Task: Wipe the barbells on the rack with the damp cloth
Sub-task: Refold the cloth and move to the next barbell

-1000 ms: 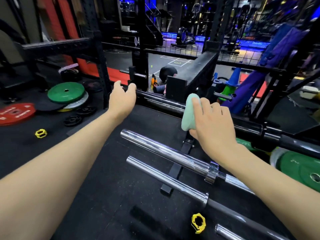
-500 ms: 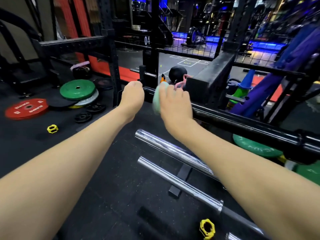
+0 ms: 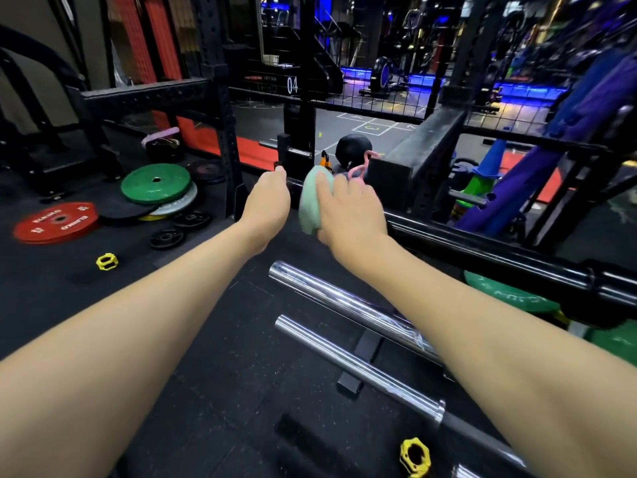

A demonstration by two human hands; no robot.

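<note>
A black barbell (image 3: 482, 251) lies across the rack at arm's reach. My right hand (image 3: 348, 208) grips a pale green cloth (image 3: 312, 205) wrapped over the bar near its left end. My left hand (image 3: 267, 201) is curled over the same bar just left of the cloth; its fingers are hidden behind the knuckles. Two chrome barbell sleeves (image 3: 344, 301) (image 3: 358, 365) lie lower on a floor rack, under my right forearm.
Green, grey and red weight plates (image 3: 155, 184) (image 3: 55, 222) lie on the floor at left with small black plates. Yellow collars (image 3: 107, 261) (image 3: 414, 457) sit on the mat. Black rack uprights (image 3: 220, 108) stand behind. A green plate (image 3: 506, 293) lies under the bar at right.
My right hand slid the cloth leftward along the black bar until it came beside my left hand. My left hand closed over the bar. The view shifted slightly.
</note>
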